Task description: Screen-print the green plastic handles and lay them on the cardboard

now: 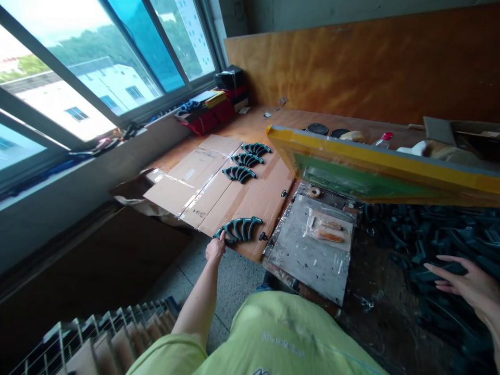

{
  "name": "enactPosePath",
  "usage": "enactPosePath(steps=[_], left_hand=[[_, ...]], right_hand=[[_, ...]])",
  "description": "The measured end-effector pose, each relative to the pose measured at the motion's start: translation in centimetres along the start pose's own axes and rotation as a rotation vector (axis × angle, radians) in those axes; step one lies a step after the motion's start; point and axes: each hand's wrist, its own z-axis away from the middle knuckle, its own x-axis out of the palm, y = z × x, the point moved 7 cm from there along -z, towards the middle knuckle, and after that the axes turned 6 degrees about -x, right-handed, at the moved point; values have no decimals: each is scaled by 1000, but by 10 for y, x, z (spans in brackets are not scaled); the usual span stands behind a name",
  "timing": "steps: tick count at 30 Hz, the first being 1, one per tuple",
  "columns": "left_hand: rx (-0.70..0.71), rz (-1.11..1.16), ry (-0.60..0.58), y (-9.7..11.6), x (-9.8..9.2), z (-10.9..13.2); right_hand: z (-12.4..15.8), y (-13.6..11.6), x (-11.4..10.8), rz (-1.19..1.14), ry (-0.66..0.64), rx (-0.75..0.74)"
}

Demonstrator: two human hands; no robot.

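Observation:
Near the front edge of the cardboard [219, 198], my left hand [215, 249] has its thumb and fingers closed on the end of a dark green curved handle [224, 233]. This handle belongs to a fanned row of several like it [244, 229]. Farther back on the cardboard lie more fanned groups of the same curved handles [239, 174]. My right hand [464, 281] is over a heap of dark handles [441, 229] at the right. A dark handle [451, 267] sits between its thumb and fingers.
A grey metal plate [308, 265] with wooden-handled pieces under film lies in the middle. A tape roll [314, 192] is behind it. Above, a yellow-edged screen frame [375, 161] stands tilted. A wire rack [97, 344] is low on the left, beneath the windows.

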Motion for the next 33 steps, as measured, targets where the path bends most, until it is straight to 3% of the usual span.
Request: enactPosePath(steps=[3, 8, 10, 13, 17, 21, 26, 33], left_hand=[[9, -14, 45, 0, -1, 7], [-5, 8, 262, -6, -10, 35], [57, 30, 373, 0, -10, 51], [256, 41, 489, 24, 2, 78], [489, 16, 520, 65, 32, 104], [528, -49, 505, 87, 48, 110], [546, -63, 491, 91, 50, 111], [461, -28, 507, 82, 60, 110]], right_hand=[[17, -12, 15, -72, -134, 117], [38, -46, 47, -142, -176, -28], [46, -55, 62, -159, -205, -69], [54, -62, 81, -163, -262, -102], [59, -68, 95, -148, -309, -132], [64, -72, 98, -142, -324, -153], [65, -69, 95, -112, -319, -187], [59, -59, 96, -141, -356, -197]])
